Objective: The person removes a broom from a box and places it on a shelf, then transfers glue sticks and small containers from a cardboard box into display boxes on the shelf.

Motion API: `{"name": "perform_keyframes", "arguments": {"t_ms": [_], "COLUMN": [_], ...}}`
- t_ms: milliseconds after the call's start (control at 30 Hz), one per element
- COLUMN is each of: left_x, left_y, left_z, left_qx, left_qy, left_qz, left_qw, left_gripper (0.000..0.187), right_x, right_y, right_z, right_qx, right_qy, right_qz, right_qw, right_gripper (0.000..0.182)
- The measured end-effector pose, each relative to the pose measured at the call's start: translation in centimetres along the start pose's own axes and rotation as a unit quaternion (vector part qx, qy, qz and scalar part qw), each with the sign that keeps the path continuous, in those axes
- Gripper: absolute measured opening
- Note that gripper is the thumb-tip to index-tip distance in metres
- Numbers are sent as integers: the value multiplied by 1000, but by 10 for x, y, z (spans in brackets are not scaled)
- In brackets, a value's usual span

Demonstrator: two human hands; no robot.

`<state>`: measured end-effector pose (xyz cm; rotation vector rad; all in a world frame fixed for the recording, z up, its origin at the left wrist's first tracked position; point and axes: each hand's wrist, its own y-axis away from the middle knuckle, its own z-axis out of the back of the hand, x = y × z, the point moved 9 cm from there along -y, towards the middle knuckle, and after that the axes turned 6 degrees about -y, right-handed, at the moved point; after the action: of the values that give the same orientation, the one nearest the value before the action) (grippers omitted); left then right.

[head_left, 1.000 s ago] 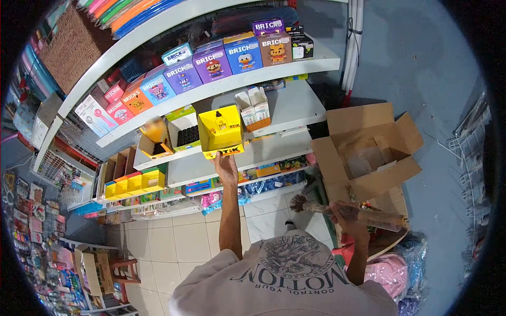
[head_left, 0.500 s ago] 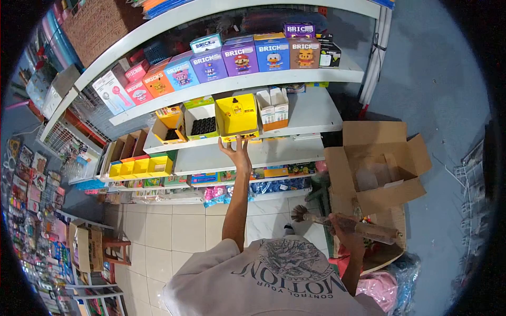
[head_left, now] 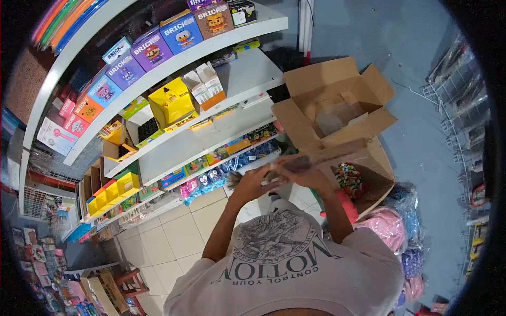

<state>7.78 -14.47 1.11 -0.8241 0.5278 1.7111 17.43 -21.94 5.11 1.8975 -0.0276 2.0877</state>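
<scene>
Both of my hands meet in front of my chest on a long brush-like item (head_left: pixel 337 154) in clear wrapping, blurred by motion. My left hand (head_left: pixel 255 183) is closed round its bristly end. Further along, my right hand (head_left: pixel 300 174) grips its middle. Beyond my hands, an empty-looking yellow display box (head_left: pixel 172 104) stands on the white shelf (head_left: pixel 253 84), between a box of small white cartons (head_left: pixel 204 87) and a green-edged box with black items (head_left: pixel 147 130).
An open cardboard box (head_left: pixel 329 100) lies at the right, over another carton (head_left: pixel 382 168) with colourful packets. Pink wrapped bundles (head_left: pixel 382 226) sit beside it. Brick toy boxes (head_left: pixel 150 50) line the upper shelf. A wire rack (head_left: pixel 453 105) stands far right.
My left hand has left the yellow box's front edge and joined my right hand on the wrapped item. The item has come in front of my chest, and the view has turned right.
</scene>
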Motion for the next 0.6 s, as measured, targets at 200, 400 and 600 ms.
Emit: {"name": "perform_keyframes", "arguments": {"t_ms": [200, 400, 600], "left_x": [37, 12, 14], "left_y": [53, 84, 104], "left_z": [38, 73, 56], "left_qx": [-212, -191, -168], "left_qy": [-130, -129, -92], "left_qz": [-71, -47, -25], "left_qw": [966, 972, 981], "left_gripper": [32, 27, 31], "right_x": [26, 67, 86], "right_y": [22, 61, 77], "right_z": [45, 76, 55], "right_qx": [-66, -187, -273], "right_qy": [-53, -220, -157], "right_qz": [220, 209, 245], "right_qw": [972, 934, 917], "right_gripper": [47, 34, 32]}}
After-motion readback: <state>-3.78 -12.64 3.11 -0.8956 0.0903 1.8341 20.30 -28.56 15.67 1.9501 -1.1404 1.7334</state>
